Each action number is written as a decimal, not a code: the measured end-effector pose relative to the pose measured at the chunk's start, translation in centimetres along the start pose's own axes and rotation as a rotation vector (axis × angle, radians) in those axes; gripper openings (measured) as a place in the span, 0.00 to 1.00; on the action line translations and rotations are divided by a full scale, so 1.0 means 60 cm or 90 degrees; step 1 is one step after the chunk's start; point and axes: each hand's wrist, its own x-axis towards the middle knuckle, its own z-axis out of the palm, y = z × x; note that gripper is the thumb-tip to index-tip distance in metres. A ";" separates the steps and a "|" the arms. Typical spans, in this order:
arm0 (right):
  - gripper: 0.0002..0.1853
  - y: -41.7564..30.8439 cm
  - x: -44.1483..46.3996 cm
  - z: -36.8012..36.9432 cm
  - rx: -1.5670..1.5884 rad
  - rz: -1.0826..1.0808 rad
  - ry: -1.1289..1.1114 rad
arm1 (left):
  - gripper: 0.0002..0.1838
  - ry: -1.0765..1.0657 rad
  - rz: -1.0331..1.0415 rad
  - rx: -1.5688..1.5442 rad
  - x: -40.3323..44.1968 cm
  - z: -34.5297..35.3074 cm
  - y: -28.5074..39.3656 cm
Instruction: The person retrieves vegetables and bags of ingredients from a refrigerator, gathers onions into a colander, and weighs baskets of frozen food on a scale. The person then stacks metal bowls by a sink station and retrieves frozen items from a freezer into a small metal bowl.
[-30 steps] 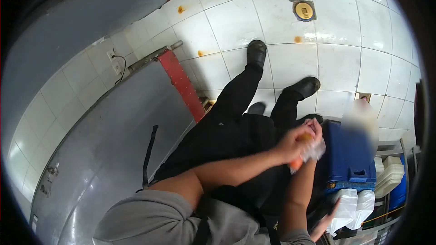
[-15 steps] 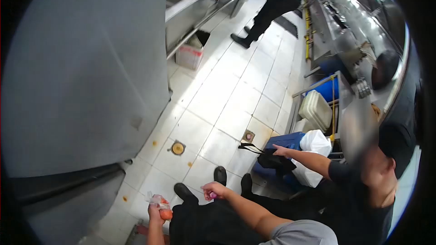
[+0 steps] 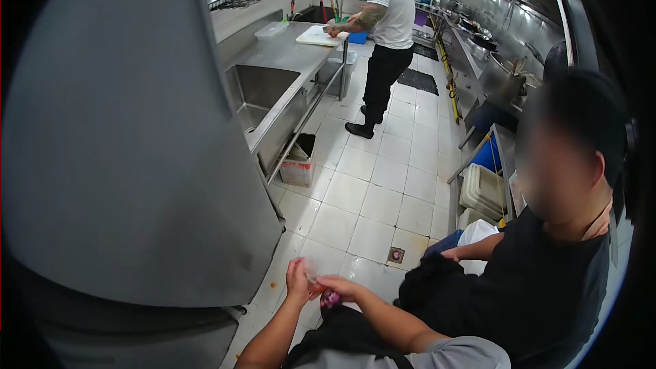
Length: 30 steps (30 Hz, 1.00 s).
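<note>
The left hand (image 3: 297, 280) has its fingers curled on a crumpled clear plastic bag (image 3: 311, 270); the right hand (image 3: 345, 288) folds its fingers around a purple item (image 3: 331, 298), perhaps red onion. An orange-red piece (image 3: 316, 290), its kind unclear, sits between the hands. Well apart half a second ago, the hands now meet, so both attend to the bag. Just to the right stands a co-worker (image 3: 540, 294); well beyond, another person (image 3: 393, 17) stands at a white cutting board (image 3: 314, 39).
</note>
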 end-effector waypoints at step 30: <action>0.27 -0.736 -0.092 -0.361 0.125 -0.471 0.018 | 0.17 -0.578 -0.364 0.131 0.693 0.602 0.212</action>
